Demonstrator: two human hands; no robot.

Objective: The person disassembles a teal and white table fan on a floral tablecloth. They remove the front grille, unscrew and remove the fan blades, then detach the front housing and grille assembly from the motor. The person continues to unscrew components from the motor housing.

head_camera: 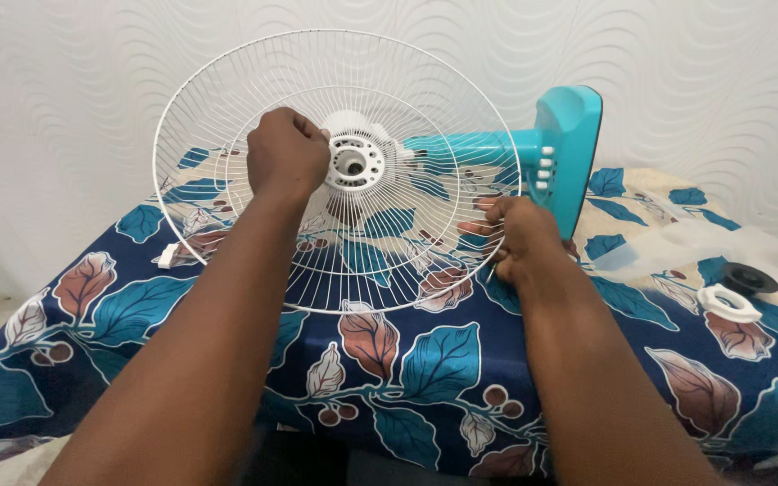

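A round white wire fan grille (pixel 227 81) stands upright in front of me, fitted on the white motor hub (pixel 355 162) of a teal fan lying on its side. My left hand (pixel 285 155) is closed on the grille wires just left of the hub. My right hand (pixel 517 236) grips the grille's lower right rim. The teal fan neck and base (pixel 562 144) stretch away to the right behind the grille.
A table covered with a dark blue leaf-patterned cloth (pixel 425 369) holds everything. At the right lie a clear fan blade (pixel 686 241), a white ring nut (pixel 728 303) and a black cap (pixel 749 279). A white textured wall stands behind.
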